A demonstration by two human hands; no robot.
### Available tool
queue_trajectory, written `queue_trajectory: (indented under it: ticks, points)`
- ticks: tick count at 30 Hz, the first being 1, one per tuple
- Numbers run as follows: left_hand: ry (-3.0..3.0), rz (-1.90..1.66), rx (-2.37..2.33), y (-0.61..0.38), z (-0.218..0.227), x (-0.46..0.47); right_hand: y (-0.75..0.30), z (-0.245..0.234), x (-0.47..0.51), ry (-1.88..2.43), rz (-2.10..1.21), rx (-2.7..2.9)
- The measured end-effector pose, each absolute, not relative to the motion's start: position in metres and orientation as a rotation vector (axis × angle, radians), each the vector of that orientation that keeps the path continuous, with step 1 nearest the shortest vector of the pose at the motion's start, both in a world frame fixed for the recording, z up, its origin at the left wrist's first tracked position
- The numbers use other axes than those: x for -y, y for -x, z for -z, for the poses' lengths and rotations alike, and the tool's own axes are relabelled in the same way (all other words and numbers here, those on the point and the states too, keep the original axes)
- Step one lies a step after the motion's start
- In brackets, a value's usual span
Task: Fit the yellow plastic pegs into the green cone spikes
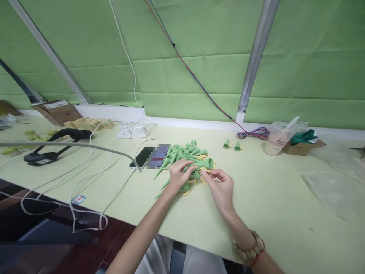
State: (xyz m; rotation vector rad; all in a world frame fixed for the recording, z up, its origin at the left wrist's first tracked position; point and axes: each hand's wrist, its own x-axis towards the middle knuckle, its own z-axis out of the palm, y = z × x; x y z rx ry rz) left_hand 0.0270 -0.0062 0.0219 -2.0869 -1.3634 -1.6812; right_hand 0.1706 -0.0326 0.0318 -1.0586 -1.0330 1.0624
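Note:
My left hand (181, 175) is closed around a green plastic cone (203, 164), its wide open end turned to the right. Beside that end, my right hand (221, 186) pinches a small yellow plastic piece (205, 170) between thumb and forefinger, close to or against the cone's side; I cannot tell whether they touch. Several more green cones (176, 151) lie in a heap beyond and under my left hand. Among them, small yellow pieces (203, 156) are scattered. Two green cones (237, 146) with yellow pieces at their sides stand farther back on the right.
Left of the heap lie two phones (144, 156). White cables (110, 156), a power strip (132, 131) and a black headset (59, 146) take up the left side. At the right are a drink cup (276, 140), a small cardboard box (302, 146) and clear plastic bags (327, 190).

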Motion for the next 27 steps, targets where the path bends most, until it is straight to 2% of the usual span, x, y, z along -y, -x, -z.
queue_trajectory:
  ticks: [10, 15, 17, 19, 27]
  points:
    - [2.335, 1.292, 1.636, -0.032, -0.012, 0.010, -0.190, -0.010, 0.002, 1.142, -0.794, 1.403]
    - [2.345, 1.232, 1.796, -0.036, -0.010, 0.014, -0.181, -0.011, 0.007, 1.013, -0.198, 1.706]
    - [2.260, 1.296, 1.853, -0.036, -0.009, 0.013, -0.176, -0.017, 0.007, 0.953, -0.120, 1.757]
    - [2.152, 1.363, 1.922, -0.034, -0.010, 0.012, -0.172, -0.024, 0.004, 0.921, -0.260, 1.734]
    - [2.168, 1.406, 1.808, -0.032, -0.010, 0.007, -0.171, -0.022, -0.015, 1.039, -1.329, 1.256]
